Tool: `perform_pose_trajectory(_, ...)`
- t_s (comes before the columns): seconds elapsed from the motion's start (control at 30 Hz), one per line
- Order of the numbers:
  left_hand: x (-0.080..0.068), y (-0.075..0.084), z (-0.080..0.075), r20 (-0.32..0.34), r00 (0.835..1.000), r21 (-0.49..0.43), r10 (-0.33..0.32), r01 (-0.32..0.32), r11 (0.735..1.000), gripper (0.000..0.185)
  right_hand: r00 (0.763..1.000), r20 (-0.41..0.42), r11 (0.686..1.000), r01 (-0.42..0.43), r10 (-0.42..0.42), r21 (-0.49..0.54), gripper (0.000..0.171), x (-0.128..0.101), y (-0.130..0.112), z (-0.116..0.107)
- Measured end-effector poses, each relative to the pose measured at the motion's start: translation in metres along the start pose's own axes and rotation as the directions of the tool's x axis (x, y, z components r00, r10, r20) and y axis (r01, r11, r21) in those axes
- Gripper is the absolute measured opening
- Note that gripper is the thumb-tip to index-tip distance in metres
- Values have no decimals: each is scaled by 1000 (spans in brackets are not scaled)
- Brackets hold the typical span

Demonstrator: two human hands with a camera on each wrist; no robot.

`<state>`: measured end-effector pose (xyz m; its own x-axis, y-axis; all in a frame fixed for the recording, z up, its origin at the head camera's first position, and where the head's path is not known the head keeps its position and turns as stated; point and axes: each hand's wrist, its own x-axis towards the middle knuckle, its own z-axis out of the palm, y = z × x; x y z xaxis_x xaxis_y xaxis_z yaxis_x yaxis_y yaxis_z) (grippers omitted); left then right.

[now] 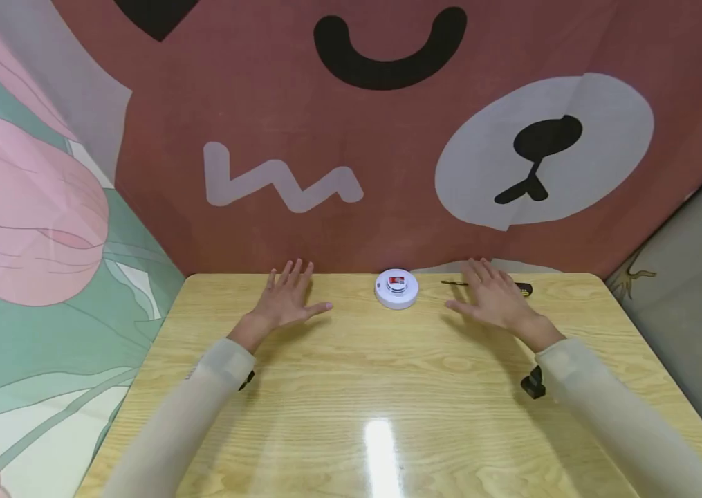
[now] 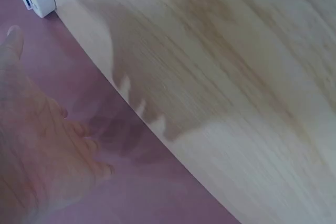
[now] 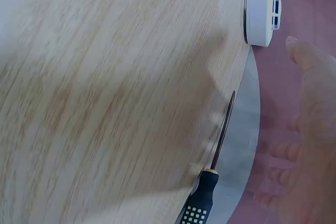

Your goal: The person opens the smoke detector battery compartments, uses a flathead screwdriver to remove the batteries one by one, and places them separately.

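A round white smoke detector with a red label lies at the table's far edge, between the two hands. To its left, my left hand hovers over the wood with fingers spread and holds nothing. On the other side my right hand is likewise spread and empty, above a screwdriver with a black handle and thin dark shaft. In the head view that hand covers the middle of the screwdriver. The right wrist view shows the whole shaft pointing toward the smoke detector.
The light wooden table meets a reddish cartoon-printed cloth along its far edge. A floral cloth hangs on the left, and a greyish one on the right. Small black devices are worn at the wrists.
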<state>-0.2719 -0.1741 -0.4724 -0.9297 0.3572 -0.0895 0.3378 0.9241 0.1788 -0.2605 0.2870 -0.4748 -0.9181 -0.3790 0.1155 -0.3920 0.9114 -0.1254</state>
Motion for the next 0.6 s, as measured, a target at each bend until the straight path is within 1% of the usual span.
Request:
perform_pose_trajectory(0.13, 1, 6, 3, 0, 1000, -25, 26, -26, 999, 108, 999, -28, 999, 34, -34, 0, 94, 2, -4, 3)
perform_pose_trajectory(0.33, 6, 19, 6, 8, 998, -130, 65, -64, 989, 108, 996, -57, 998, 65, -65, 7, 89, 6, -13, 8)
perform_pose_trajectory(0.47, 12, 25, 10, 2, 996, -171, 86, -85, 982, 108, 996, -52, 997, 78, -76, 21, 88, 10, -19, 9)
perform_pose_trajectory(0.6, 19, 30, 12, -13, 993, -238, 116, -116, 964, 107, 995, -43, 995, 90, -88, 51, 88, 16, -23, 12)
